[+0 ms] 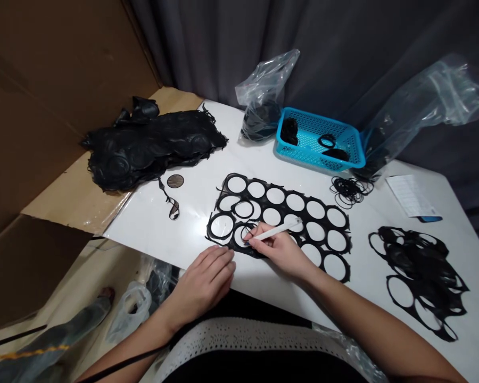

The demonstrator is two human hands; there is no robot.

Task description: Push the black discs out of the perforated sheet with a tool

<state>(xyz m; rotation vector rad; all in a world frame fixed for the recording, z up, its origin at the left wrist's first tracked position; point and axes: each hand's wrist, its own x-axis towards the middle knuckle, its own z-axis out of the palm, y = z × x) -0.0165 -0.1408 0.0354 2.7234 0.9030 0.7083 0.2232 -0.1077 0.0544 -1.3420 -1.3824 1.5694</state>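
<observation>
A black rubber sheet (286, 201) with rows of large round holes lies flat on the white table. My right hand (277, 247) is closed around a slim white pen-shaped tool (280, 230), its lower end at a ring in the sheet's near row. A thin black strand loops up beside those fingertips; whether it is loose cannot be made out. My left hand (209, 274) lies flat at the near left edge of the sheet, fingers side by side, with nothing visible in it. A loose black ring (244, 208) rests over the sheet's holes.
A thick stack of black sheets (151, 146) lies back left. Behind the sheet stands a blue basket (319, 158) holding black rings, between clear plastic bags (263, 109). Thin rings (349, 190), a paper (409, 196) and crumpled holed scraps (419, 266) are on the right.
</observation>
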